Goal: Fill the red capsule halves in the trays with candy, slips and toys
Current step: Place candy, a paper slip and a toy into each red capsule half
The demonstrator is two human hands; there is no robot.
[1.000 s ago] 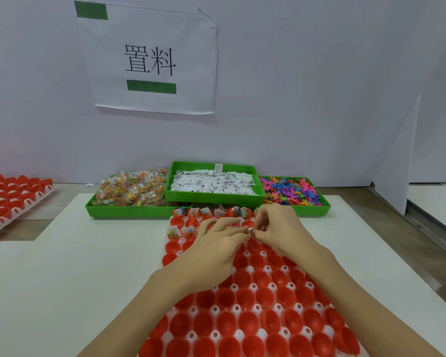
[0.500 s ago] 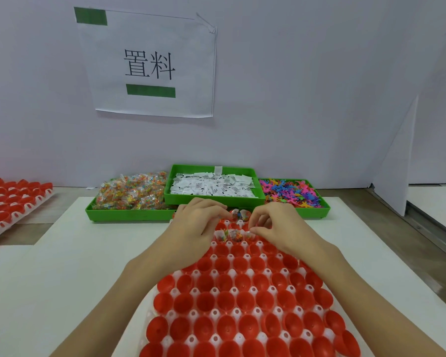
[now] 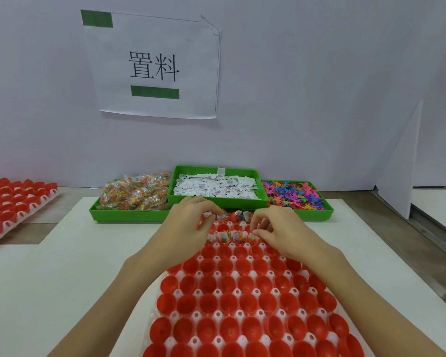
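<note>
White boards are lining the wall behind a white table [image 3: 62, 279], with a paper sign [image 3: 155, 65] bearing two printed characters and green bars hanging above the work area. At the far side of the table, three green bins are sitting in a row: candy packets [image 3: 135, 191] on the left, white paper slips [image 3: 215, 186] in the raised middle bin [image 3: 216, 200], and bright plastic toys [image 3: 292, 194] on the right. A white tray [image 3: 242, 341] of red capsule halves [image 3: 245, 305] is stretching from the near edge toward the bins, most halves lying bare, while several in the two farthest rows are holding candy packets [image 3: 236, 235]. The person's left hand [image 3: 188, 228] is hovering over the tray's far left corner, fingers curled with the tips drawn close together; whether they are gripping a packet cannot be told. The right hand [image 3: 281, 230] is reaching over the far right rows, its fingers curled downward and its fingertips [image 3: 255, 231] touching a candy packet in the second row; whether they are pinching it cannot be told. A second tray [image 3: 16, 202] of red halves is resting at the far left, well apart from the first.
</note>
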